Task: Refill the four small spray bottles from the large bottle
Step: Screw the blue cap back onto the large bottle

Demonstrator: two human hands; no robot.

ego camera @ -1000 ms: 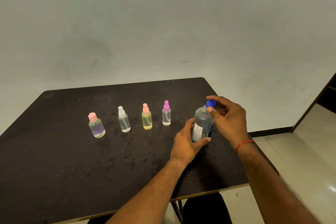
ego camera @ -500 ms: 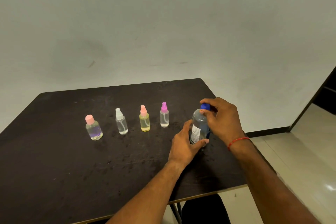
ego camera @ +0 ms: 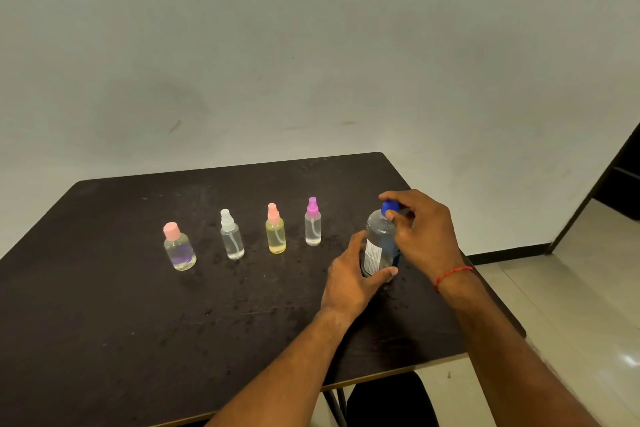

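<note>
Large clear bottle [ego camera: 378,236] stands upright on the dark table [ego camera: 104,322], right side, near the front edge. White label faces the person, blue cap [ego camera: 388,207] on.

Left hand [ego camera: 348,279] is wrapped round the bottle's lower body, with the thumb across the near side and the fingers curled behind. Right hand [ego camera: 426,232] sits over the top, thumb and fingertips pinching the blue cap. Red thread band [ego camera: 450,274] on the right wrist.

Four small bottles stand in a row to the left of the big one, all upright, capped and spaced apart:
- squat bottle with a pink cap [ego camera: 179,250], far left, a bit of liquid at the bottom
- clear spray bottle with a white top [ego camera: 232,239]
- yellow spray bottle with a pink top [ego camera: 276,234]
- clear spray bottle with a magenta top [ego camera: 312,227], the one nearest the large bottle, not touching it

Neither hand touches the small ones.
</note>
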